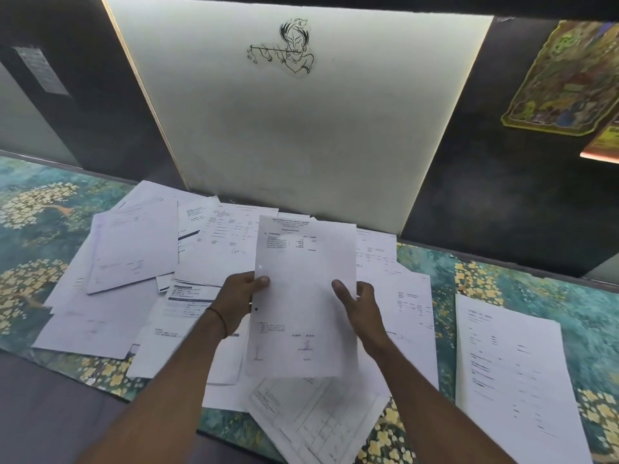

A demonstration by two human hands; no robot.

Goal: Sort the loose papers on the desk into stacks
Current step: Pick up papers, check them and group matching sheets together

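Loose papers (134, 249) beneath sheet (303, 306), floral mat (33, 212)

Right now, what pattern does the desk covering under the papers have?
The desk covering is teal-green with cream-yellow blossom clusters; the head view shows it.

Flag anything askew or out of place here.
The loose papers sprawl overlapping at mixed angles on the floral mat; a gridded sheet lies skewed near the front edge. The left hand and right hand hold a printed sheet.

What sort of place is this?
Likely a home or small-office desk nook: loose papers strewn over a floral desk cover around the held sheet, a line-drawn sticker on the white back panel, a colourful poster beside it.
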